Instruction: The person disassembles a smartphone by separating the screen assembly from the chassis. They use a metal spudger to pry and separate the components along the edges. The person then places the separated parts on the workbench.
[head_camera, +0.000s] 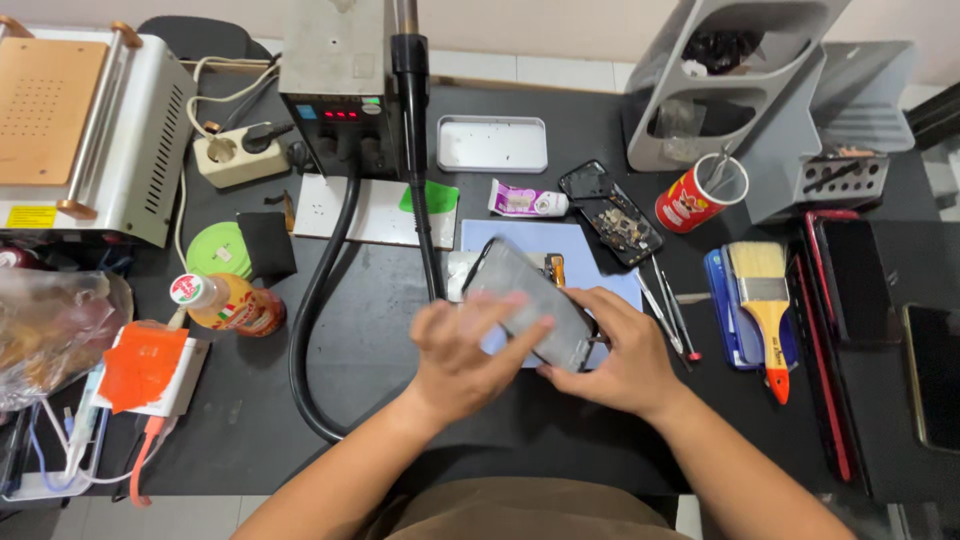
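A phone screen panel (520, 290), dark and glossy, is tilted above a pale blue work mat (575, 245) in the middle of the black bench. My left hand (462, 350) grips its near left edge, fingers spread over the glass and blurred. My right hand (622, 350) holds the panel's near right end, thumb against its edge. A small orange flex part (556, 268) shows just behind the panel. An opened phone body (612, 212) with exposed parts lies beyond the mat.
A hot-air station (340, 85) with black hose (310, 330) stands at back. Tweezers (668, 310), a paintbrush (765, 300), a red cup (697, 195), a glue tube (525, 202), a metal tray (492, 143), a bottle (232, 305) and dark phones (860, 290) surround the mat.
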